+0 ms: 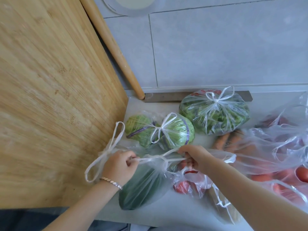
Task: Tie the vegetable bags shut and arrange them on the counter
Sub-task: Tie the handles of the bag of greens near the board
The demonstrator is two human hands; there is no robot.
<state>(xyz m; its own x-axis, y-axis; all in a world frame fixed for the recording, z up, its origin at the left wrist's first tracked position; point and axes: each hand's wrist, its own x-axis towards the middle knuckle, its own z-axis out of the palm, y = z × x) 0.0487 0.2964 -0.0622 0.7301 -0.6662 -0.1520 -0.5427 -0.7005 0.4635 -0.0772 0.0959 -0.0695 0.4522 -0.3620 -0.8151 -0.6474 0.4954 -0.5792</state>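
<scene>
A clear plastic bag of dark green vegetables (143, 189) lies on the white counter (173, 219) in front of me. My left hand (120, 165) and my right hand (196, 157) each pinch one of its handle strips, stretched taut between them with a knot forming in the middle. Behind it sit a tied bag of cabbages (160, 130) and a tied bag of leafy greens (215, 112). An untied bag of carrots (233, 144) and a bag of tomatoes (283, 182) lie to the right. A small bag with red vegetables (190, 184) rests under my right wrist.
A large bamboo cutting board (55, 97) leans at the left, with a wooden rolling pin (113, 47) beside it. A grey tiled wall (216, 50) rises behind the counter. A cleaver blade (163, 97) lies along the wall's foot. Another loose bag (286, 124) sits far right.
</scene>
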